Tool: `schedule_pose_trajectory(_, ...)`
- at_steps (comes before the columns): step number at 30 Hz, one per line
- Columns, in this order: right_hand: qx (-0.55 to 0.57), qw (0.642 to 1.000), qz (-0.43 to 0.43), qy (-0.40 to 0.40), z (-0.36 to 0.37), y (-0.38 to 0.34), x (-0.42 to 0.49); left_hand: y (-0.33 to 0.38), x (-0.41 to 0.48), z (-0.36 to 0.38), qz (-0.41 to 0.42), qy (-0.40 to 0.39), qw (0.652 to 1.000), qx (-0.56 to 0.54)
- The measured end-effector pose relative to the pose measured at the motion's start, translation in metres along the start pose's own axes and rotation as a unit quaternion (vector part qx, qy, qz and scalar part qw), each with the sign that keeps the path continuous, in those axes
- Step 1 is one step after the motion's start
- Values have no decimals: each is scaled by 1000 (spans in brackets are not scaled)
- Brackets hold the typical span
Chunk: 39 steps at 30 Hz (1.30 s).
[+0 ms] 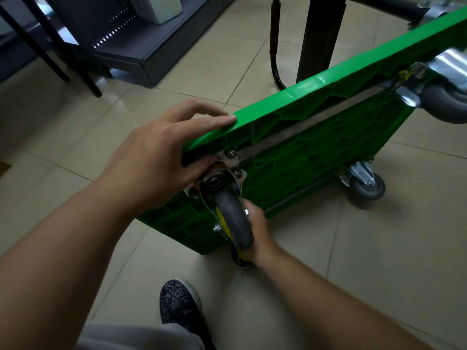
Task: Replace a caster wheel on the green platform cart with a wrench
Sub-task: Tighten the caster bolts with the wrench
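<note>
Our left hand (156, 157) grips the top edge of the green cart (316, 147), tipped sideways on the tile floor (75, 127); our right hand (257, 231) curls behind the near caster wheel (235, 223) (which hides what it holds). Table legs (321, 34) stand just beyond.

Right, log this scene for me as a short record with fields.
cart: green cart tipped up on one edge, underside facing the camera
left hand: left hand grips the cart's upper edge at the near corner
right hand: right hand sits behind the near wheel; its grip is hidden
far wheel: far wheel is down at the floor
</note>
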State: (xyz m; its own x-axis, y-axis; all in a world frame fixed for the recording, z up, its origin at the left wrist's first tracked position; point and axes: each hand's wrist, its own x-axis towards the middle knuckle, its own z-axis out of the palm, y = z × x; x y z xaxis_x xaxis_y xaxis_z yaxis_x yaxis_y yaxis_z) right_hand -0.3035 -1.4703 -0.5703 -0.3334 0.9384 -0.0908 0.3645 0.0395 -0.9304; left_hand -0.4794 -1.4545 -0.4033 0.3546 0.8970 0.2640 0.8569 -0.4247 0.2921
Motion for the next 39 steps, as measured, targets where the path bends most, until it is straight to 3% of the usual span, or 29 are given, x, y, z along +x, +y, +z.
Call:
schedule_pose_trajectory(2, 46, 998, 34, 8, 13, 3, -4, -2, 1, 0, 3, -2, 1000, -9)
schedule_pose_trajectory(4, -43, 999, -1, 18, 6, 21, -11, -3, 1, 0, 4, -2, 1000, -14)
schedule_pose_trajectory(9, -229, 971, -39, -60, -87, 50, -15, -4, 1, 1, 2, 4, 1000, -25)
schedule_pose_trajectory(12, -382, 905, -189, -13, -131, 14, 2, -3, 2, 0, 0, 6, 1000, -24)
schedule_pose_trajectory(15, -455, 826, -331, 28, -155, -33, 24, 0, 1, 0, 1, 9, 1000, -19)
schedule_pose_trajectory(21, -507, 745, -429, 54, -157, -74, 42, -1, 1, 0, 3, 8, 1000, -16)
schedule_pose_trajectory(25, -511, 733, -440, 87, -152, -71, 44, -1, 2, 0, 3, 9, 1000, -11)
schedule_pose_trajectory(39, -451, 781, -415, 118, -141, -49, 47, -1, 1, 0, 2, 7, 1000, -10)
